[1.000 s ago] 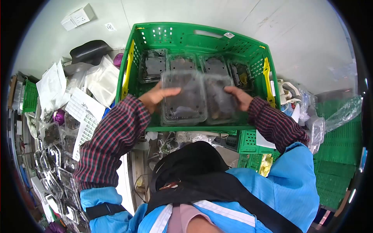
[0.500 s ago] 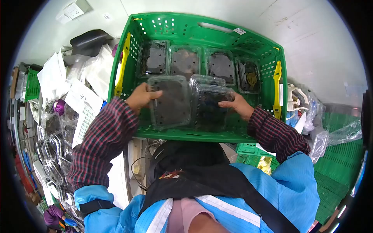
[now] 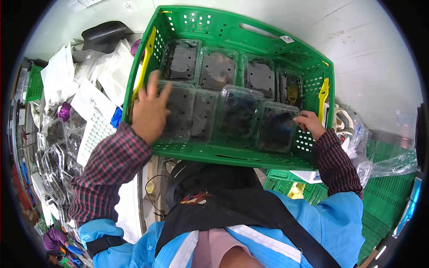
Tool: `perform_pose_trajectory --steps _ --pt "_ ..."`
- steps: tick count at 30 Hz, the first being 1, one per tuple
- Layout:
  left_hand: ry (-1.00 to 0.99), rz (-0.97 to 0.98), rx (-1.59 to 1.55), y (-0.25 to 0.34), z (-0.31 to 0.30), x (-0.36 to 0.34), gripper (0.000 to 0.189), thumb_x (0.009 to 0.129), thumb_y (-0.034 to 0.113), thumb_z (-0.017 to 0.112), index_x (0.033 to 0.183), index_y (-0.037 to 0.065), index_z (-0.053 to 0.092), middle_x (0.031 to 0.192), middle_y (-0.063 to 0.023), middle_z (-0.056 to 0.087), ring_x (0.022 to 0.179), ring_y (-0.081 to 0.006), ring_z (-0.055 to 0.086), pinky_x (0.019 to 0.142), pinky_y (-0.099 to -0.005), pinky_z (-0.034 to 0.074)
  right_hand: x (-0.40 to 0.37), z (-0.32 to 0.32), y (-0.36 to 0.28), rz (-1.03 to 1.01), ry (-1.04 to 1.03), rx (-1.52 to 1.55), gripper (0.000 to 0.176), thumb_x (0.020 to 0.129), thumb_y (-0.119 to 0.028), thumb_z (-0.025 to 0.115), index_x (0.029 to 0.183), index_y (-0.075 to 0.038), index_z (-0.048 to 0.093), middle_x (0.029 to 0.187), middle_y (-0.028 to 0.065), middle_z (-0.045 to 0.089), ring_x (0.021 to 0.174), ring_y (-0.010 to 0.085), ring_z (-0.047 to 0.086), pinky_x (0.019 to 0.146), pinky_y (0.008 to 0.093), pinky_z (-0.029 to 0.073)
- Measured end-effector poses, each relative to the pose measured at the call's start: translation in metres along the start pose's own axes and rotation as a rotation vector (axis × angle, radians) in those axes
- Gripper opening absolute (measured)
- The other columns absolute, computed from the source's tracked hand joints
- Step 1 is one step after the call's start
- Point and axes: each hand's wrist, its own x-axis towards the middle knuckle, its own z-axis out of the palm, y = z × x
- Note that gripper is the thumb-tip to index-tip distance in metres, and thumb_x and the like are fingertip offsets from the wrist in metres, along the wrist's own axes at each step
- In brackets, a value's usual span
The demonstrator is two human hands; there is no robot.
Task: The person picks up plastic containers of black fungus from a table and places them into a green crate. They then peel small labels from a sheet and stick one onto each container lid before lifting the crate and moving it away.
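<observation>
A green plastic crate (image 3: 214, 154) holds several clear clamshell boxes with dark contents I cannot make out. My left hand (image 3: 151, 109) is open, fingers spread, over the left side of the front-left clamshell box (image 3: 178, 114). Partly tucked beside that box is another clamshell box (image 3: 203, 118). At the front right, my right hand (image 3: 309, 124) pinches the edge of a slightly tilted clamshell box (image 3: 278, 128). Between these stands a further clamshell box (image 3: 241, 111). Along the back lies a row of similar boxes, among them a clamshell box (image 3: 217, 69) with brownish contents.
Yellow handles (image 3: 324, 100) sit at both crate ends. Papers (image 3: 96, 105) and stacked clear packaging (image 3: 58, 165) lie to the left. Green crates (image 3: 384, 201) and plastic film (image 3: 393, 163) are at the right. Another person in a purple sleeve (image 3: 54, 241) works at lower left.
My hands have moved apart. The left box has shifted left and my left fingers have opened off it. My right hand has carried its box rightward, uncovering the middle box.
</observation>
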Motion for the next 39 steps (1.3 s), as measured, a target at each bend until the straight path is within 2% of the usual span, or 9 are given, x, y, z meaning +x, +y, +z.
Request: perform_pose_trajectory --steps 2,4,8,20,23,26,29,33,39 --pt "0.205 0.223 0.263 0.007 0.006 -0.007 0.095 0.065 0.031 0.081 0.144 0.022 0.028 0.148 -0.0252 0.019 0.133 -0.044 0.027 0.097 -0.0591 0.037 0.006 0.004 0.0 0.023 0.195 -0.584 0.035 0.078 -0.021 0.069 0.101 0.002 0.058 0.083 0.0114 0.062 0.077 0.0268 0.061 0.068 0.0355 0.047" --pt "-0.108 0.37 0.126 0.008 0.028 0.001 0.115 0.046 0.041 0.088 0.143 0.023 0.031 0.154 -0.0131 -0.002 0.14 -0.0408 0.005 0.099 -0.0683 0.028 -0.004 0.045 -0.031 -0.662 0.559 -0.839 0.052 0.077 -0.025 0.069 0.118 0.001 0.05 0.115 0.0197 0.056 0.105 0.036 0.054 0.09 0.0421 0.043" --pt "-0.203 0.283 0.169 0.007 0.03 0.026 0.122 0.038 0.042 0.09 0.143 0.019 0.032 0.154 -0.0133 -0.004 0.141 -0.0403 0.003 0.098 -0.072 0.025 0.023 0.125 -0.085 -1.123 0.131 -0.781 0.062 0.081 -0.026 0.066 0.135 -0.007 0.04 0.116 0.0159 0.051 0.109 0.0348 0.048 0.095 0.0399 0.039" --pt "-0.051 0.323 0.179 0.015 0.092 0.05 0.13 0.042 0.053 0.086 0.146 0.007 0.022 0.154 -0.0125 0.007 0.136 -0.0501 0.008 0.101 -0.0708 0.017 0.056 0.141 -0.054 -0.969 0.09 -0.873 0.049 0.076 -0.009 0.069 0.122 -0.003 0.053 0.118 0.0163 0.052 0.112 0.0339 0.049 0.093 0.0394 0.042" --pt "-0.094 -0.139 -0.526 0.051 0.072 0.037 0.129 0.045 0.058 0.083 0.145 0.005 0.022 0.152 -0.0217 0.011 0.135 -0.0501 0.012 0.108 -0.063 0.015 0.061 0.143 -0.06 -0.924 0.0 -0.868 0.046 0.077 -0.01 0.068 0.12 -0.002 0.053 0.118 0.017 0.05 0.111 0.0368 0.049 0.095 0.0393 0.04" --pt "-0.434 0.407 -0.564 0.043 0.044 0.053 0.095 0.064 0.045 0.079 0.138 0.002 0.038 0.144 -0.0249 0.031 0.129 -0.0447 0.033 0.105 -0.0514 0.03 0.07 0.139 -0.074 -1.04 -0.016 -0.849 0.041 0.079 -0.009 0.066 0.117 -0.001 0.055 0.116 0.0147 0.051 0.103 0.031 0.052 0.09 0.036 0.043" --pt "0.262 0.583 -1.151 0.001 0.008 -0.013 0.044 0.084 0.02 0.064 0.124 0.004 0.054 0.115 -0.0173 0.06 0.11 -0.0294 0.057 0.094 -0.039 0.044 0.066 0.153 -0.108 -0.873 -0.072 -0.681 0.034 0.081 -0.007 0.063 0.113 0.0 0.057 0.114 0.0105 0.052 0.092 0.0221 0.054 0.081 0.0305 0.045" --pt "0.74 0.001 -1.401 -0.148 0.049 -0.076 0.025 0.081 0.008 0.066 0.106 0.004 0.062 0.099 -0.0113 0.065 0.092 -0.0205 0.065 0.08 -0.0316 0.051 0.039 0.2 -0.183 -1.01 -0.02 -0.562 0.027 0.082 -0.005 0.06 0.109 -0.001 0.059 0.108 0.0059 0.054 0.084 0.0135 0.052 0.074 0.0257 0.044" --pt "0.797 -0.419 -0.264 -0.328 0.163 -0.114 0.038 0.074 0.015 0.072 0.109 0.009 0.06 0.109 -0.0117 0.061 0.108 -0.0329 0.054 0.094 -0.0394 0.043 -0.018 0.369 -0.301 -1.317 -0.243 -0.544 0.027 0.081 -0.006 0.061 0.107 -0.002 0.06 0.106 0.0069 0.056 0.091 0.0158 0.055 0.077 0.0282 0.045"
